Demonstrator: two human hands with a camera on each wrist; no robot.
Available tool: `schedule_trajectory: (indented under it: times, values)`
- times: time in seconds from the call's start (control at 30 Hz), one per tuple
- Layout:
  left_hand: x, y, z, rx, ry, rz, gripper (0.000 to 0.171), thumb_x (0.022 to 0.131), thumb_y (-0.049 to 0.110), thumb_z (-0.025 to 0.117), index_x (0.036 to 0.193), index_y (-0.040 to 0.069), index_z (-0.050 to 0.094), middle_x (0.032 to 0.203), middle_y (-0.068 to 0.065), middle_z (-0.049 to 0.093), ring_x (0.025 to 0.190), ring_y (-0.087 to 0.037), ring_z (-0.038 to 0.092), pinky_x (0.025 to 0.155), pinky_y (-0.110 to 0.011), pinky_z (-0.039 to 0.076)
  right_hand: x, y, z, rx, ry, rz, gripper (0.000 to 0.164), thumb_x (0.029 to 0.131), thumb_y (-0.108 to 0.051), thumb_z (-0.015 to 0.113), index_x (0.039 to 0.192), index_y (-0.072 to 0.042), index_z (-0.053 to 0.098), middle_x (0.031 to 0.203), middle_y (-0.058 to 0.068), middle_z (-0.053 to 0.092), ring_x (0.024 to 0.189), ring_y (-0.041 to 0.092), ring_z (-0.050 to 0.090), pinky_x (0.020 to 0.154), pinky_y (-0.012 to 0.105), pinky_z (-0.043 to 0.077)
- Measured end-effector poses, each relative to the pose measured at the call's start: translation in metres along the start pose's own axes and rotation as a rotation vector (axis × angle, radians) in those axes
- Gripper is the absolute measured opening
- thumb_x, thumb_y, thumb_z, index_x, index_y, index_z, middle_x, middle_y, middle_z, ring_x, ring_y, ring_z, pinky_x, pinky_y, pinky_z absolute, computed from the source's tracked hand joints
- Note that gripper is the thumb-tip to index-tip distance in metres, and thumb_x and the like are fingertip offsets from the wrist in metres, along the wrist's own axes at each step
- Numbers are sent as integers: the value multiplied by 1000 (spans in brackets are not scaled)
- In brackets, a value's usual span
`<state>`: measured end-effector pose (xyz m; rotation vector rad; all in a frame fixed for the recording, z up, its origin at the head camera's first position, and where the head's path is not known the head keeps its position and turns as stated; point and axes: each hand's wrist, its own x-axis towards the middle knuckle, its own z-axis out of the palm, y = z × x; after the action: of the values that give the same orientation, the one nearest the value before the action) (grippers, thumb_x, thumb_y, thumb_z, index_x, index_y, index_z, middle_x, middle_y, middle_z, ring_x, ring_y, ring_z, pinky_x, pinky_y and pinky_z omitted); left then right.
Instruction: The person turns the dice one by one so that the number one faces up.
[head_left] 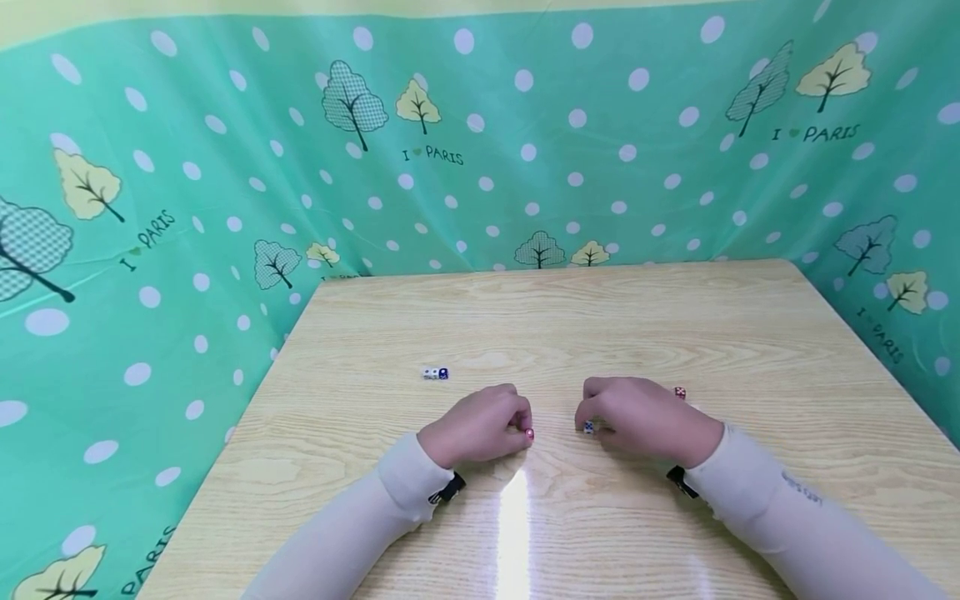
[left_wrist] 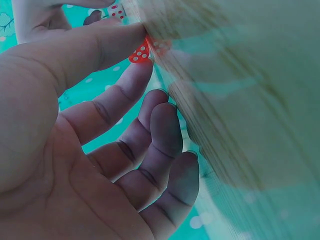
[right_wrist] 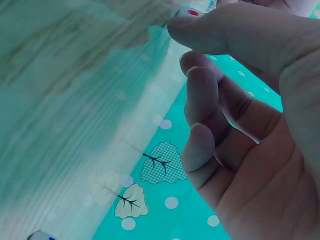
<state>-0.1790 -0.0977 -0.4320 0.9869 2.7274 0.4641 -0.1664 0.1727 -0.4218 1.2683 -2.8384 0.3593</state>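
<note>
My left hand pinches a red die with white dots between thumb and index finger, low at the tabletop. In the left wrist view the red die shows between the thumb tip and the index fingertip, its other fingers loosely bent. Across a short gap, my right hand pinches a white die with blue dots on the face toward the head camera. A red-dotted face of this white die shows in the left wrist view. The thumb partly hides the white die in the right wrist view.
A short row of dice, white ones with a blue one at its right end, lies beyond my left hand. Another red die sits just behind my right wrist. Green patterned cloth borders the wooden table at the back and sides.
</note>
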Motion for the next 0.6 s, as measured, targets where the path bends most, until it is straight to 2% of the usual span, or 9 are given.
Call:
schedule_trajectory:
  times: [0.33,0.6]
  values:
    - [0,1,-1,2,-4,-4,13,92,31,75,83,28,66,87,8,57,74,-7,51,64,-23,44,2,-3,1,-16,11,-4,21,81,-7,85,87,-27,79,83,-12,59,67,-1,48,63,21,48]
    - [-1,1,-2,3,-2,-4,13,92,31,75,83,28,66,88,7,57,74,-7,51,65,-23,44,1,0,-4,120,5,37,14,86,-14,81,89,-27,75,83,-18,60,69,0,53,65,21,48]
